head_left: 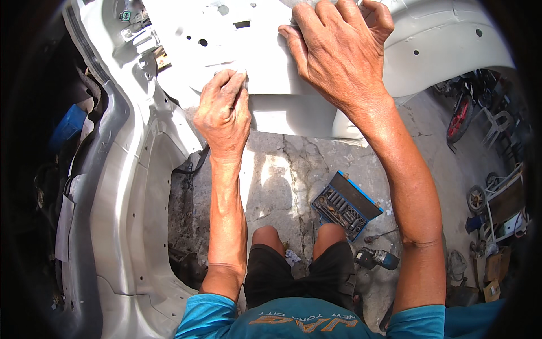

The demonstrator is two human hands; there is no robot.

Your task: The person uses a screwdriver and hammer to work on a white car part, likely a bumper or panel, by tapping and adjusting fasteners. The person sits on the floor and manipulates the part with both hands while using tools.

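A large white car door panel (271,62), pierced with several round holes and slots, stretches across the top of the head view. Against its left part, my left hand (226,113) is closed in a pinch near a slot. Whatever lies between those fingertips is hidden. My right hand (344,56) sits higher and farther right, back of the hand toward me. Its fingers are bent over the panel and its thumb presses on the surface; the top of the picture cuts off the fingertips.
The car's white door frame (121,186) curves down the left side. On the concrete floor lie an open blue socket set case (347,206) and a cordless power tool (377,259), beside my knees. A red-rimmed wheel (460,116) and a trolley (502,206) stand at right.
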